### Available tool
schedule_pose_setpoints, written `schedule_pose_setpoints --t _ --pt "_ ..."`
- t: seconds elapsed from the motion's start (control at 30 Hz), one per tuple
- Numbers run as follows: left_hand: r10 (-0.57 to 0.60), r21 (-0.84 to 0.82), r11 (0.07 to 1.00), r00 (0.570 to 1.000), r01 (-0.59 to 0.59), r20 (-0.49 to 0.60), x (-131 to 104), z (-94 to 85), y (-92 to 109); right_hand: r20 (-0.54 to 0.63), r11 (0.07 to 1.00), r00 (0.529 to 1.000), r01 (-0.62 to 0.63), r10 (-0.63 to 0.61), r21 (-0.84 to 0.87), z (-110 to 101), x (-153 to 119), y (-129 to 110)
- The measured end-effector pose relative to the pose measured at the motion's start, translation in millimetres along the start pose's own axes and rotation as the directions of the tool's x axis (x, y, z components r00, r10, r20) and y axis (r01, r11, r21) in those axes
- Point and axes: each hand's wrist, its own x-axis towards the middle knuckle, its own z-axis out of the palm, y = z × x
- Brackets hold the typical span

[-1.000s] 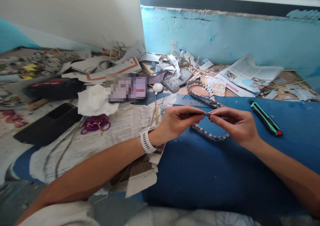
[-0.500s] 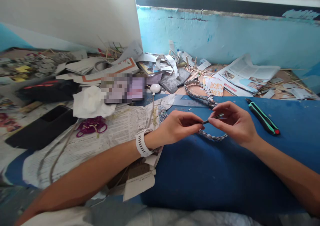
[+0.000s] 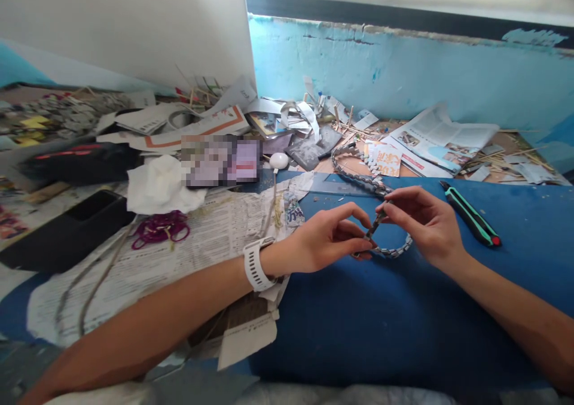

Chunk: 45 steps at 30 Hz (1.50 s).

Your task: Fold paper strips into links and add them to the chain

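Note:
A long zigzag chain of folded paper strips point(image 3: 394, 252) loops over the blue tabletop point(image 3: 359, 321) and trails toward the back. My left hand point(image 3: 320, 238), with a white watch point(image 3: 259, 264) at its wrist, pinches the chain near its end between thumb and fingers. Just to the right, thumb and fingers of my right hand point(image 3: 428, 228) close on the upper part of the same short stretch. That stretch runs slanted between the two hands. To the right lies a black and green utility knife point(image 3: 473, 216), touched by neither hand.
Behind the hands, a clear ruler point(image 3: 332, 183) lies partly beneath the chain. Newspaper point(image 3: 201, 255), purple cord point(image 3: 161, 228), crumpled tissue point(image 3: 164, 186) and a black case point(image 3: 67, 228) cover the left. Paper scraps and thin sticks line the light blue wall point(image 3: 403, 82).
Both hands have turned the held stretch of chain, which now slants upward between them. The loose sliver at my right fingertips no longer shows. The view has shifted slightly.

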Motion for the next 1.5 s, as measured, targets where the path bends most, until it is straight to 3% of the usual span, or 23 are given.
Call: schedule_pose_setpoints --t 0.3,0.5,0.63,0.73,0.93,1.07,1.3,1.5 --pt "0.071 0.280 0.955 0.992 -0.099 0.108 -0.5 -1.5 12.3 -0.068 0.999 0.997 0.042 -0.044 -0.023 -0.5 -0.2 0.6" --pt "0.109 0.309 0.943 0.991 -0.126 0.072 -1.1 -0.9 9.9 0.130 1.000 0.991 -0.024 0.026 -0.016 -5.1 0.7 -7.3" --pt "0.123 0.286 0.946 0.985 -0.153 0.121 -1.0 -2.3 10.2 0.142 0.999 0.989 -0.035 0.038 -0.027 -5.8 1.0 -9.0" --pt "0.170 0.359 0.907 0.972 -0.218 0.161 -0.9 -5.2 10.1 0.177 0.998 0.982 -0.064 0.066 -0.018 -5.8 2.2 -9.3" --pt "0.239 0.476 0.840 0.965 -0.262 0.109 0.7 -8.2 1.9 0.215 0.996 0.972 -0.088 0.091 -0.026 -4.0 0.3 -7.2" --pt "0.284 0.479 0.834 0.957 -0.274 0.054 3.5 -7.8 0.2 0.158 0.995 0.987 -0.025 0.040 -0.097 1.0 -5.8 -4.2" --pt "0.251 0.475 0.860 0.965 -0.185 -0.079 2.1 -3.6 2.3 0.082 0.954 0.980 0.198 -0.184 -0.225 7.4 -10.6 -0.2" --pt "0.284 0.471 0.851 0.958 -0.234 -0.037 2.0 -4.8 3.0 0.077 0.912 0.963 0.270 -0.259 -0.309 6.4 -11.7 1.6"
